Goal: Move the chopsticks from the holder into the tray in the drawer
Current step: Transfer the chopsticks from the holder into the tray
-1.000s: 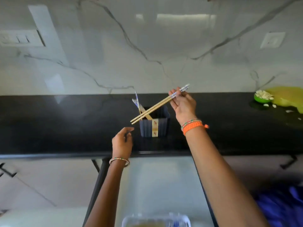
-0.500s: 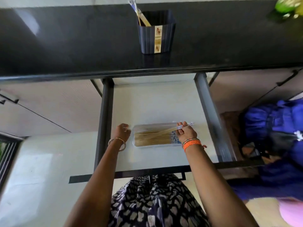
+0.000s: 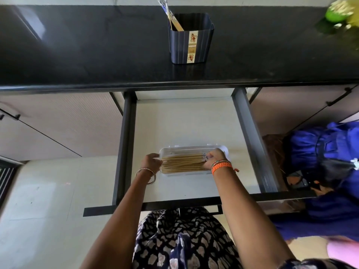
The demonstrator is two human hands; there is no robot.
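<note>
One tray [image 3: 194, 149] in the drawer [image 3: 184, 121] holds roughly ten chopsticks [image 3: 182, 163]; behind the drawer, one holder [image 3: 191, 38] keeps about two more.

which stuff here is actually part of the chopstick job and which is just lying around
Part of the job:
holder on the counter
chopsticks in holder
tray in the drawer
chopsticks in tray
left hand
right hand

Just lying about:
green bowl, far right of the counter
blue cloth beside the drawer
</note>
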